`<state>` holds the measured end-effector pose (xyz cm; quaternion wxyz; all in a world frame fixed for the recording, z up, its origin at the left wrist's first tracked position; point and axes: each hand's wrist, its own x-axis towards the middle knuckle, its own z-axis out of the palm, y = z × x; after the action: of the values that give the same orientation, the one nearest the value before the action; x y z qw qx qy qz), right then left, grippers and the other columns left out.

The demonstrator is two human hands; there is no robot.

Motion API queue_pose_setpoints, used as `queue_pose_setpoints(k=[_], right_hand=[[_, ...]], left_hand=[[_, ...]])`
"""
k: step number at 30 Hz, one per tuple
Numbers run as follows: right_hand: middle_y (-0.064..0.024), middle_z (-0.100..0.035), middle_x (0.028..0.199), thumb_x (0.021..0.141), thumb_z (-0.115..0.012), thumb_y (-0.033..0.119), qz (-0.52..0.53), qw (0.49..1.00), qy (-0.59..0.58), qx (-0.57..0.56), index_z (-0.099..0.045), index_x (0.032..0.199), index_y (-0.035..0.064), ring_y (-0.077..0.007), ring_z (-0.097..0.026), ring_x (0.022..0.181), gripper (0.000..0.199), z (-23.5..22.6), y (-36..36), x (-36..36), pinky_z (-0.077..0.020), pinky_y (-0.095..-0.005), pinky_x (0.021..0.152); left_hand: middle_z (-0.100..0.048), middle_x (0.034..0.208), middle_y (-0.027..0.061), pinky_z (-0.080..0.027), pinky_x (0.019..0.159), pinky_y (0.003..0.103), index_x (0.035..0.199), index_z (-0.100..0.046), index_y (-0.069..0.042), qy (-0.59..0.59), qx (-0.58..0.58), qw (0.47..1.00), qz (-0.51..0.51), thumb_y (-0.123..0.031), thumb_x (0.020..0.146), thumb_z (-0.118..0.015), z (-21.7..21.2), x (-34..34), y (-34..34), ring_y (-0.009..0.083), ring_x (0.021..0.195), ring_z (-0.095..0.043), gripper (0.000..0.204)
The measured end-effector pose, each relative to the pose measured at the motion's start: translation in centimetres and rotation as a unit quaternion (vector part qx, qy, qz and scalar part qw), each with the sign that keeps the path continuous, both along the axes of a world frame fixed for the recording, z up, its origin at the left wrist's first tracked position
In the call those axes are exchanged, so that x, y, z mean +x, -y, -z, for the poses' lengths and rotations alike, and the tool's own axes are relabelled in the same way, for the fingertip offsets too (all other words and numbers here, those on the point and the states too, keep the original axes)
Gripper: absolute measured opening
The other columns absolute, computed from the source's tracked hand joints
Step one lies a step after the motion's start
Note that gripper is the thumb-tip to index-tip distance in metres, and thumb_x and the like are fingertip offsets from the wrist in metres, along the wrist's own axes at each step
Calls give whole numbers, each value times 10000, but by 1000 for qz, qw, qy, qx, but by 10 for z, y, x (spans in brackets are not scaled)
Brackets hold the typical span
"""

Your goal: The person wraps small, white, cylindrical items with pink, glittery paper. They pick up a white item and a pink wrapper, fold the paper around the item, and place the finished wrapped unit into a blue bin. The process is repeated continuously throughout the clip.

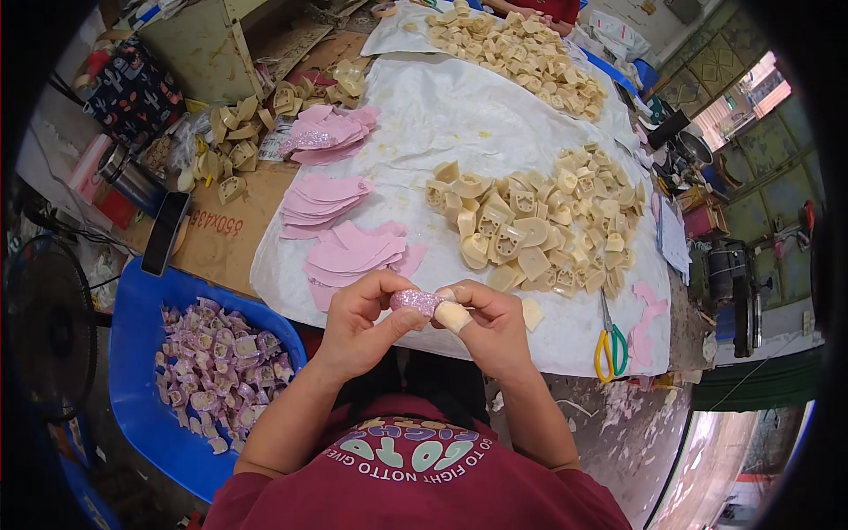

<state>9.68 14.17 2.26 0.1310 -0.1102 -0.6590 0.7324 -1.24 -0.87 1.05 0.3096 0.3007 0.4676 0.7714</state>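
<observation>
Pink glitter coats the small piece [413, 302] I see pinched by left hand [364, 320] and right hand [491, 325], seemingly to steady it.

Open passage runs over the white-cloth-covered counter [402, 124] between stacked flat pink cutouts [322, 203], left, and a heap of beige moulded pieces [548, 225], right; yellow-and-green-handled metal scissors [608, 329] obstruct the near right corner.

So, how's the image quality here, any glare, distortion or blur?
In the head view, corners fall to black and the green panels bend toward the rim; the opening at upper right looks washed out; the fan sits in gloom; the glittery piece between both hands looks fairly sharp.
</observation>
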Motion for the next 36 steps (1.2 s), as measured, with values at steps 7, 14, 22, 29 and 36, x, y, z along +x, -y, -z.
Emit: queue_pose_setpoints(k=[7, 14, 22, 29, 36], right_hand=[[-28, -632, 874, 868, -595, 23, 70, 979, 18, 192, -623, 927, -12, -69, -576, 761, 74, 4, 10, -9, -489, -215, 643], [-14, -612, 819, 878, -573, 44, -39, 996, 79, -4, -612, 902, -19, -45, -552, 712, 78, 2, -6, -12, -470, -208, 588], [-4, -609, 837, 869, -583, 28, 41, 992, 90, 81, -619, 937, -15, -45, -545, 723, 88, 7, -2, -18, -451, -211, 602], [-9, -619, 846, 860, -619, 39, 57, 996, 69, 16, -617, 930, 0, -46, -544, 702, 80, 19, 5, -4, -436, -199, 593], [-48, -647, 895, 832, -669, 55, 24, 993, 100, 61, -609, 959, 20, -80, -598, 653, 145, 19, 5, -10, -501, -214, 598]], left_hand=[[-633, 883, 52, -474, 738, 243, 1004, -583, 19, -103, -55, 993, -36, -63, 874, -654, 8, -2, -2, 90, 810, -586, 169], [-636, 939, 90, -521, 766, 271, 1047, -557, 38, 29, -17, 999, -6, -19, 874, -631, 15, -3, 1, 126, 841, -621, 196], [-643, 901, 67, -524, 749, 284, 1015, -573, 7, 107, -40, 991, -64, -101, 908, -624, 22, 0, -11, 125, 808, -626, 160], [-654, 893, 68, -550, 740, 334, 991, -575, -25, 236, -22, 970, -46, -202, 921, -616, 21, -2, -12, 162, 780, -650, 195], [-648, 873, 53, -542, 689, 271, 953, -590, -18, 194, -45, 976, -88, -171, 911, -644, 18, 2, -9, 115, 765, -635, 168]])
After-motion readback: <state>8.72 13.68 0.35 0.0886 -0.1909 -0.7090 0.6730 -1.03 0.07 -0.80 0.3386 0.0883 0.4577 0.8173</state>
